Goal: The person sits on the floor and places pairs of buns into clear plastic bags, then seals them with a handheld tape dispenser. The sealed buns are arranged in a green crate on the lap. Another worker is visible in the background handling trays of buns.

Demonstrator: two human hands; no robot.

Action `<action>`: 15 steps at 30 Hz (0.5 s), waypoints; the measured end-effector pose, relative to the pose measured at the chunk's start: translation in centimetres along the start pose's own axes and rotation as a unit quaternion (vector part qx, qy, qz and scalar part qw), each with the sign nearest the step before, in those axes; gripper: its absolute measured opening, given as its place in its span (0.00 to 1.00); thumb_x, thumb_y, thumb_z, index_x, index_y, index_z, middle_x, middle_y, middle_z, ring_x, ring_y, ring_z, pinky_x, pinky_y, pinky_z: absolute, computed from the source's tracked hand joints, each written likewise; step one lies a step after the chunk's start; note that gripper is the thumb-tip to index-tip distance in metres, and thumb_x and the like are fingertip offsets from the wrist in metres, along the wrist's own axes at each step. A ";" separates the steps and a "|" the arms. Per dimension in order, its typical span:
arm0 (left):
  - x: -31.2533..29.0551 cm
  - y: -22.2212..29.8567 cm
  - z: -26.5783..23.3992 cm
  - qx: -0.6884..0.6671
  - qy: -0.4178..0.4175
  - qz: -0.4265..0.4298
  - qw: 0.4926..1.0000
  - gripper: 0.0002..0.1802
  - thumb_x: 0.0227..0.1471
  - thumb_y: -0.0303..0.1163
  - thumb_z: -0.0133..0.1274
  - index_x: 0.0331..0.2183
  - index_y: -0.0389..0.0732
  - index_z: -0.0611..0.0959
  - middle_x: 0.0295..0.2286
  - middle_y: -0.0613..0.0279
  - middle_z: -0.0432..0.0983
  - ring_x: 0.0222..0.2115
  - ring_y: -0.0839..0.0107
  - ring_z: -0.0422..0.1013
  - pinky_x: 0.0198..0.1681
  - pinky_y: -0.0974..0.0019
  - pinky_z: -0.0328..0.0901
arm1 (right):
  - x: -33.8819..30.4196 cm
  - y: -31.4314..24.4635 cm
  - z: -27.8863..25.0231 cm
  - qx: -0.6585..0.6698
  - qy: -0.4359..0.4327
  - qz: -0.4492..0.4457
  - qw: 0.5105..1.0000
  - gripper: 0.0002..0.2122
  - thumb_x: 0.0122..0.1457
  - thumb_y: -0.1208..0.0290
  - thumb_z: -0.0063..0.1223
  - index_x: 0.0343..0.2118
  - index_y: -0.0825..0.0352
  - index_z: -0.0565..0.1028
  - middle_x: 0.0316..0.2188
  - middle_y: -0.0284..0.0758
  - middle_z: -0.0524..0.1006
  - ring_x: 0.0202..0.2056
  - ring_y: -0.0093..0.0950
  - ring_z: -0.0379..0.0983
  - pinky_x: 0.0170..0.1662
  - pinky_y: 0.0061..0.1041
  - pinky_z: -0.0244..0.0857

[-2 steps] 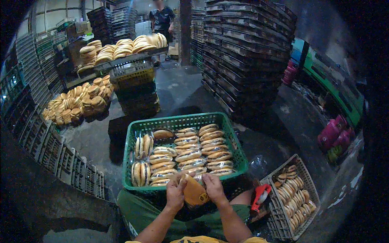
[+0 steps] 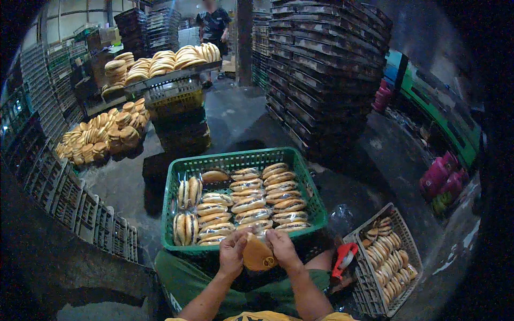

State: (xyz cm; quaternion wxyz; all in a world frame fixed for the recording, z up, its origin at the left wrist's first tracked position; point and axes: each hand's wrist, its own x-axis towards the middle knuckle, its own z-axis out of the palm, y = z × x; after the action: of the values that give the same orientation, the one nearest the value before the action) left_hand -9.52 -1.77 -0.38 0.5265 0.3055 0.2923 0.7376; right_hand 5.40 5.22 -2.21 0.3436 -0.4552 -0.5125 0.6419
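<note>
The bun [image 2: 259, 255] sat right between my fingers, in front of my lap and just on my side of the green basket [image 2: 235, 156]. My left hand [image 2: 232, 252] was the nearer one: its fingers were closed around the bun's left side, thumb on top. My right hand [image 2: 281, 248] had its fingers drawn narrow at the bun's upper right edge; I couldn't tell whether they gripped bun or wrapper. The long axis seemed to run from my fingertips back toward my lap, leaning a little to the right. The narrower end pointed away from me, toward the basket, and the broad rounded end, with a dark mark, pointed at me. Beyond my fingertips lay rows of wrapped buns [image 2: 249, 205]; to the right of my right fingers was a red tape dispenser [image 2: 342, 261].
</note>
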 end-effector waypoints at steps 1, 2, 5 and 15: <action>0.1 0.3 -0.2 0.063 -0.007 0.017 0.998 0.15 0.58 0.33 0.57 0.45 0.35 0.82 0.41 0.62 0.77 0.41 0.69 0.74 0.47 0.67 0.68 | 0.0 0.4 -0.1 0.001 -0.067 -0.037 0.997 0.14 0.65 0.63 0.50 0.31 0.71 0.76 0.23 0.34 0.75 0.28 0.25 0.70 0.35 0.29 0.66; 0.3 0.6 -0.4 0.109 -0.033 0.054 0.992 0.14 0.58 0.33 0.58 0.44 0.35 0.83 0.40 0.63 0.77 0.41 0.70 0.73 0.47 0.68 0.68 | -0.1 0.6 -0.2 -0.014 -0.108 -0.043 0.993 0.13 0.65 0.63 0.51 0.32 0.71 0.76 0.24 0.33 0.75 0.29 0.26 0.71 0.36 0.28 0.66; 0.5 1.3 -0.5 0.165 -0.080 0.050 0.982 0.12 0.57 0.32 0.58 0.42 0.38 0.85 0.39 0.64 0.76 0.42 0.73 0.71 0.47 0.69 0.66 | -1.1 0.1 0.0 -0.122 -0.045 -0.104 0.986 0.12 0.62 0.65 0.55 0.34 0.71 0.77 0.28 0.32 0.77 0.33 0.28 0.74 0.41 0.26 0.68; 0.3 -0.6 1.1 0.070 -0.050 -0.137 0.987 0.14 0.60 0.32 0.55 0.46 0.35 0.77 0.38 0.63 0.75 0.40 0.75 0.71 0.47 0.70 0.65 | -3.4 -2.3 -0.4 0.002 0.003 -0.248 0.969 0.03 0.58 0.77 0.58 0.30 0.71 0.78 0.31 0.33 0.78 0.36 0.23 0.73 0.44 0.24 0.66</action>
State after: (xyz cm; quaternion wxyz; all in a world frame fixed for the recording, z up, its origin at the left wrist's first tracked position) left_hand -8.36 -1.16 -0.09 0.6139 0.3353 0.3550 0.6202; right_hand 6.91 2.80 0.75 0.4943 -0.3149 -0.6073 0.5363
